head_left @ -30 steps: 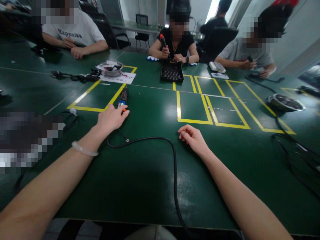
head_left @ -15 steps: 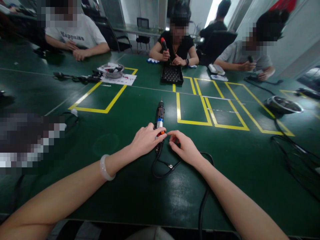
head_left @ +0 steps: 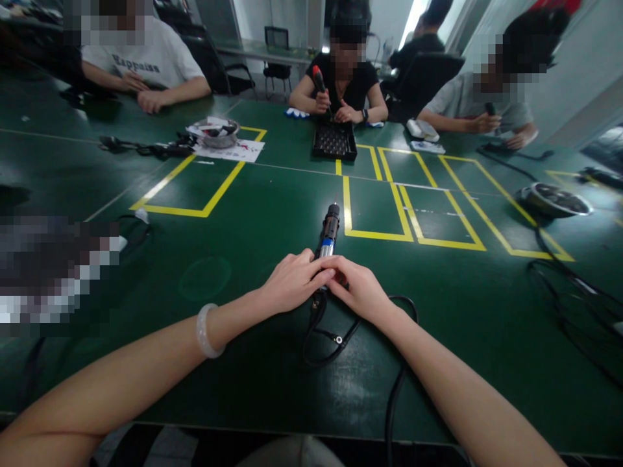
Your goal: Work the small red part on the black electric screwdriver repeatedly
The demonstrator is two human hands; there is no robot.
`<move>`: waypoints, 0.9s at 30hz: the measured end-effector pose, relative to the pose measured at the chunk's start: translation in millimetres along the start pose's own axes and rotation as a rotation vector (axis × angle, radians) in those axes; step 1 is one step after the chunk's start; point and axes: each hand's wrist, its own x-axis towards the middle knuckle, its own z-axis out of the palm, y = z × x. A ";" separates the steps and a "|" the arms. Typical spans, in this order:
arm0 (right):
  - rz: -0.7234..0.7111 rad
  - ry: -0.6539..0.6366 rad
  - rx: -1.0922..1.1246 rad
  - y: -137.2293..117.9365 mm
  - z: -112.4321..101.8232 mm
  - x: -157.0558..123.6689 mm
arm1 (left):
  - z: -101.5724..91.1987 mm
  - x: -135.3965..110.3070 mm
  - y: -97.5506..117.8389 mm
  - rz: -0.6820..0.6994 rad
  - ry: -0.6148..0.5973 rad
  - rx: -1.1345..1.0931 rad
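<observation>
A black electric screwdriver (head_left: 329,227) with a blue band lies on the green table (head_left: 253,363), tip pointing away from me. My left hand (head_left: 294,282) is closed round its rear grip from the left. My right hand (head_left: 357,290) grips the same rear part from the right, and the fingertips of both hands meet on it. Its black cable (head_left: 341,337) loops behind the hands and runs off the near table edge. A pale bangle (head_left: 204,331) sits on my left wrist.
Yellow tape rectangles (head_left: 379,214) mark the table ahead. Across it, other people sit working; one holds a red-tipped screwdriver over a black tray (head_left: 335,141). A metal bowl (head_left: 220,135) on papers lies far left, a round dish (head_left: 555,200) and black cables (head_left: 579,292) at right.
My left hand dragged the screwdriver from the far left to the middle of the table. My right hand came in and closed on it too. The cable loop bunched up behind the hands.
</observation>
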 end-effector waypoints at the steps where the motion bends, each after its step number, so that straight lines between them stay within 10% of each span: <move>1: 0.023 0.001 0.006 0.7 -0.2 0.0 | -0.5 -0.3 -0.4 0.004 0.002 -0.037; 12: 0.206 0.087 0.571 18.0 -9.3 1.3 | -1.8 2.0 -16.9 0.074 0.008 -0.216; 27: 0.366 -0.040 0.643 26.8 -20.3 2.4 | -1.9 2.0 -20.6 0.116 -0.007 -0.107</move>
